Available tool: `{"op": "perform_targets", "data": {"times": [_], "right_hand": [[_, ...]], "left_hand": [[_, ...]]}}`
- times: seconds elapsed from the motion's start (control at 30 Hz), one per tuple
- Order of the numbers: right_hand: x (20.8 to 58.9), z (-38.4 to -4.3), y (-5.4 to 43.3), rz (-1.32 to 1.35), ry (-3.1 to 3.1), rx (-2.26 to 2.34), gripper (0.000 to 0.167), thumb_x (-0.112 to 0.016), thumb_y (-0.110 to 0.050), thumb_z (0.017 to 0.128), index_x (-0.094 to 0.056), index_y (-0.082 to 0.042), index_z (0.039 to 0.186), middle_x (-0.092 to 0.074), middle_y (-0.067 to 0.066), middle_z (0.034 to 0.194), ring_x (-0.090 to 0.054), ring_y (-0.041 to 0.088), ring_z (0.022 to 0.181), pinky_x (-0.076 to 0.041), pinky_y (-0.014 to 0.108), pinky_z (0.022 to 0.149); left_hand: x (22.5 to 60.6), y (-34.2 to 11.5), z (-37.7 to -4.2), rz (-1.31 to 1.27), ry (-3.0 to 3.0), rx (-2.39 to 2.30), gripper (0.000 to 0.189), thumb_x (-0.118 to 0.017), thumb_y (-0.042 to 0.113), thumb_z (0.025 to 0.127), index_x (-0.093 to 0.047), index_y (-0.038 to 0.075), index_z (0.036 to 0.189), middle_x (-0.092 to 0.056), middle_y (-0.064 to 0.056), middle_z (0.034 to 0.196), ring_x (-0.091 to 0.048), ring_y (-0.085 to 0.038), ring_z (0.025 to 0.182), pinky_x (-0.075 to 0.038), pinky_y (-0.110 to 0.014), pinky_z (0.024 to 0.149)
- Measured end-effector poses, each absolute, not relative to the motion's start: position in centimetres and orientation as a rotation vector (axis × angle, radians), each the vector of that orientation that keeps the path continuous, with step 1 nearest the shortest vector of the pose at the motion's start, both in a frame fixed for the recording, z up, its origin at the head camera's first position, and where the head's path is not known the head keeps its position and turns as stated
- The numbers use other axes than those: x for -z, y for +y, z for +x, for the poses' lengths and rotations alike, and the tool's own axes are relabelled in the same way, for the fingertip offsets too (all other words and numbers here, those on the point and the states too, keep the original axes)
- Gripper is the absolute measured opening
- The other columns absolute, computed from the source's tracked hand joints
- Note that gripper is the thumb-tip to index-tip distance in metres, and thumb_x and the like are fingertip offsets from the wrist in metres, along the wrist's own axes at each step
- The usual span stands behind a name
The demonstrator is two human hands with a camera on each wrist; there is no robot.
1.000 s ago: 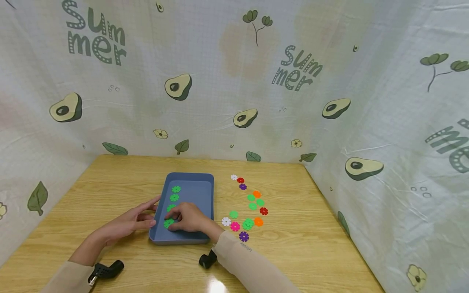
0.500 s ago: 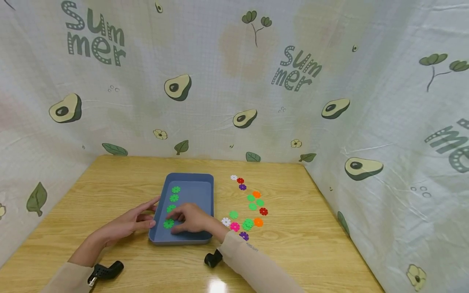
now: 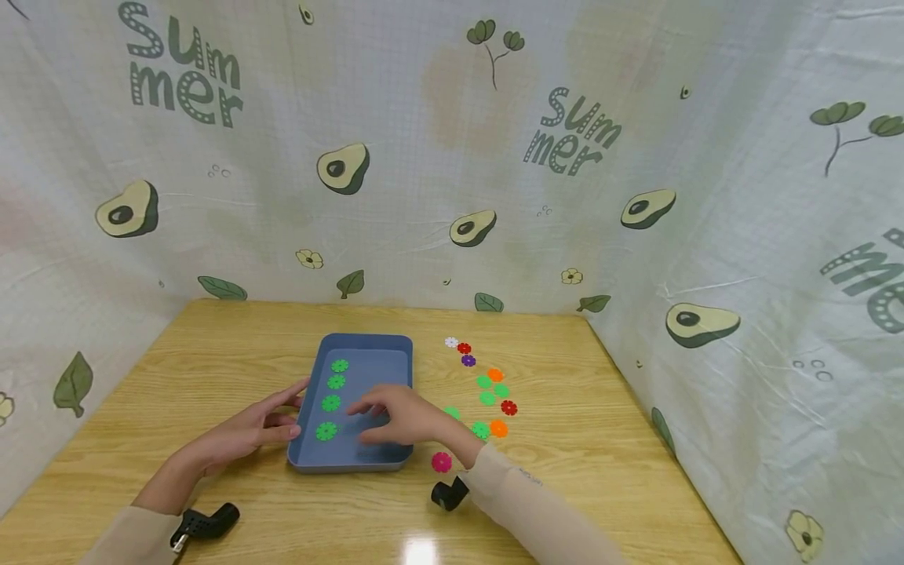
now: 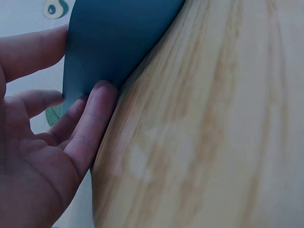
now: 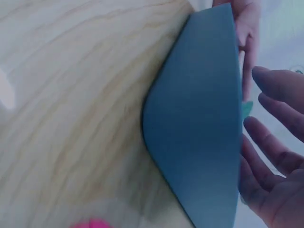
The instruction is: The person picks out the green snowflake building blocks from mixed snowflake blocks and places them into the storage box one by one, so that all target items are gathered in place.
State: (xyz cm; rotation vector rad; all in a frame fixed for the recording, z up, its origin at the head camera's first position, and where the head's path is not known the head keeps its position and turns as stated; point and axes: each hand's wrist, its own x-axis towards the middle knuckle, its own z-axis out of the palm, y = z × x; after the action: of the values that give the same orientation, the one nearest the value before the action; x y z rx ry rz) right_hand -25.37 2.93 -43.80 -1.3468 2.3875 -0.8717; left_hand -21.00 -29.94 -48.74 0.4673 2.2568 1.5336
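A shallow blue-grey tray sits on the wooden table. Along its left side runs a column of green flower-shaped plastic discs, spaced apart. My left hand touches the outside of the tray's left wall; in the left wrist view its fingertips lie against that wall, fairly straight. Over the right half of the tray hovers my right hand, thumb and fingers spread apart with nothing between them. The right wrist view shows its loosely bent fingers beside the tray rim.
Right of the tray, loose discs lie scattered: a pink one near the front, green ones, orange, red, and a white one farther back. My right forearm hides part of this group. Printed cloth walls the table's back and sides.
My right hand has drawn back to the right from the nearest green disc, which stays in the tray. A pink disc now lies closer to the front. The left hand has stayed put.
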Motion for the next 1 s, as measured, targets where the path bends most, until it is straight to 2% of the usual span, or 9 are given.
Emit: {"op": "perform_targets", "data": {"times": [0.33, 0.57, 0.7, 1.0], "right_hand": [[42.7, -25.9, 10.1, -1.263, 2.47, 0.977, 0.04, -0.078, -0.018, 0.1, -0.07, -0.008, 0.138, -0.067, 0.013, 0.131, -0.063, 0.033, 0.118, -0.054, 0.042, 0.104], [43.4, -26.4, 14.5, -1.217, 2.555, 0.991, 0.037, -0.077, -0.012, 0.099, -0.071, -0.009, 0.135, -0.066, 0.013, 0.126, -0.062, 0.039, 0.115, -0.054, 0.056, 0.099], [44.1, -26.9, 16.1, -1.174, 2.578, 0.974, 0.036, -0.076, -0.011, 0.1, -0.07, -0.006, 0.135, -0.065, 0.016, 0.126, -0.061, 0.038, 0.115, -0.053, 0.058, 0.099], [45.6, -27.8, 17.6, -1.136, 2.568, 0.884, 0.036, -0.075, -0.011, 0.1, -0.071, -0.005, 0.135, -0.066, 0.013, 0.124, -0.063, 0.032, 0.115, -0.054, 0.051, 0.101]], "left_hand": [[48.9, -30.0, -21.0, 0.484, 2.269, -1.54, 0.082, -0.063, 0.021, 0.109, -0.012, 0.012, 0.172, -0.032, -0.029, 0.156, -0.05, -0.036, 0.13, -0.049, -0.023, 0.095], [48.9, -30.0, -21.0, 0.474, 2.275, -1.537, 0.082, -0.063, 0.021, 0.109, -0.012, 0.014, 0.173, -0.033, -0.028, 0.155, -0.05, -0.035, 0.131, -0.049, -0.024, 0.095], [48.8, -29.9, -21.0, 0.476, 2.267, -1.545, 0.082, -0.063, 0.021, 0.109, -0.012, 0.014, 0.172, -0.033, -0.028, 0.155, -0.05, -0.035, 0.13, -0.05, -0.024, 0.095], [49.0, -29.8, -21.1, 0.444, 2.26, -1.526, 0.083, -0.063, 0.024, 0.109, -0.011, 0.015, 0.173, -0.031, -0.026, 0.158, -0.049, -0.038, 0.135, -0.049, -0.028, 0.097]]}}
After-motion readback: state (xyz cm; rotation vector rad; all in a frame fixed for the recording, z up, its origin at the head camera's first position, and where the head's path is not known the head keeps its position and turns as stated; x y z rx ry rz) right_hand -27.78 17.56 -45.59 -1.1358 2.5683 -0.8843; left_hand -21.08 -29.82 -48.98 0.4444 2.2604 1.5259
